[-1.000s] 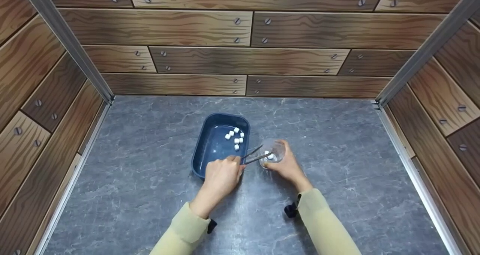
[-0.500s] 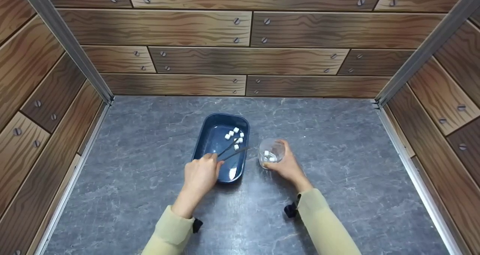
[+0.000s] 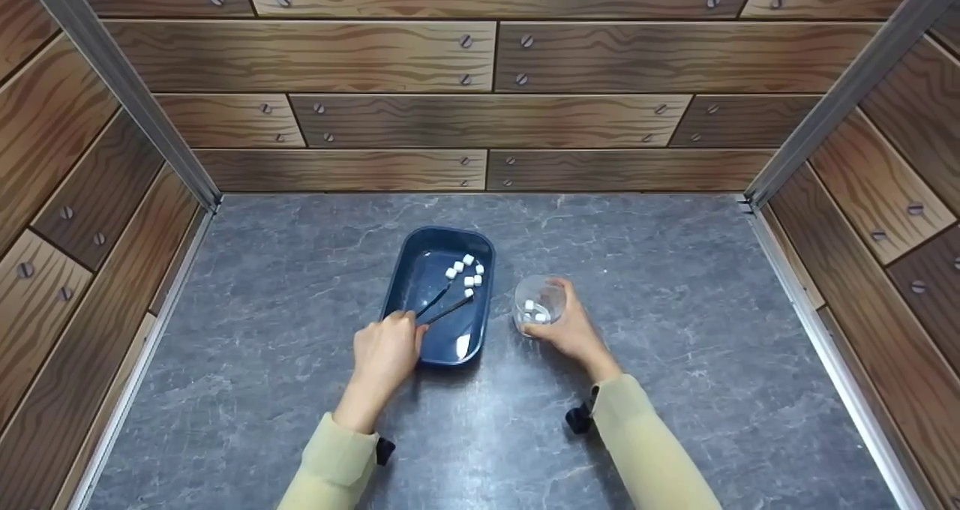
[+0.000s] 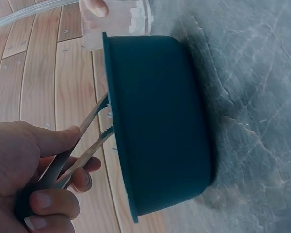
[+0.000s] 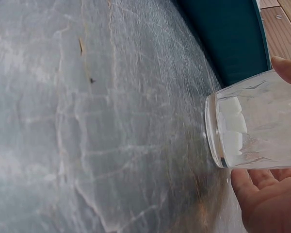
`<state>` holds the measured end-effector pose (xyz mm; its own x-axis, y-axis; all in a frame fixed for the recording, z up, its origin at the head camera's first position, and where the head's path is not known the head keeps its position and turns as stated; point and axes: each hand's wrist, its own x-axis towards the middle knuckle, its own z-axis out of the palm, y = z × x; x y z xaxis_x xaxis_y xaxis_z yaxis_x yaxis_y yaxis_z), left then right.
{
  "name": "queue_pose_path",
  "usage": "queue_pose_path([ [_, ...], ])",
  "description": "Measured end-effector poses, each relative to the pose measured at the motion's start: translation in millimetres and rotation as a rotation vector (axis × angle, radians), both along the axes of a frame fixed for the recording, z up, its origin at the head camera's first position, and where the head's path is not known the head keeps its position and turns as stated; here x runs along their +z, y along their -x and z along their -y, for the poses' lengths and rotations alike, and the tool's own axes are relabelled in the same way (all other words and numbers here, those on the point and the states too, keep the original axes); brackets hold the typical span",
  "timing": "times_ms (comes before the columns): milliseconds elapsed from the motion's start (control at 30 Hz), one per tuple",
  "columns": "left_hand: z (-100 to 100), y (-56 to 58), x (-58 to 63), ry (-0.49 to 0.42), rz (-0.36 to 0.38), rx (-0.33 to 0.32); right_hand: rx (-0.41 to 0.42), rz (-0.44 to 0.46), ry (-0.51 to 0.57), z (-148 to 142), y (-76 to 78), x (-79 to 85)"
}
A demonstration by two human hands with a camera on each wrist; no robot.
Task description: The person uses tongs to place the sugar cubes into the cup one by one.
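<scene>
Tips of tongs in plain-sided blue tray

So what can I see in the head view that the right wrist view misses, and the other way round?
Only the head view shows the left hand holding tongs that reach into the blue tray, and the white cubes lying there.

Only the right wrist view shows the clear cup side-on, plus a dark speck on the grey surface.

Both show the right hand gripping that cup, cubes inside it, and the tray.
</scene>
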<state>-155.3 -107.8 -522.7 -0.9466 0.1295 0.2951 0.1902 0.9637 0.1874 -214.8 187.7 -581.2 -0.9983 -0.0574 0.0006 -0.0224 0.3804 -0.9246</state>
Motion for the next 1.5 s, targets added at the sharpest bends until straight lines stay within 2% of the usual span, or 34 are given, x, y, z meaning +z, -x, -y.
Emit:
queue_pose_path([
  [433,-2,5.1,-5.7,0.008,0.068,0.037,0.007,-0.025,0.0,0,0.7,-1.6],
  [700,-4,10.0,-8.0,0.008,0.082,0.051,-0.016,0.015,-0.019,0,-1.0,0.8],
  [900,-5,11.7,-9.7,0.009,0.1,0.059,-0.011,0.008,0.004,2,-1.2,1.5],
  [1067,-7,14.8,-8.9,0.005,0.133,0.064,-0.022,0.016,-0.018,1,-1.4,1.9],
  [1500,-20,21.8,-12.7,0.051,0.105,0.028,-0.02,0.035,-0.042,0,-1.3,1.2],
])
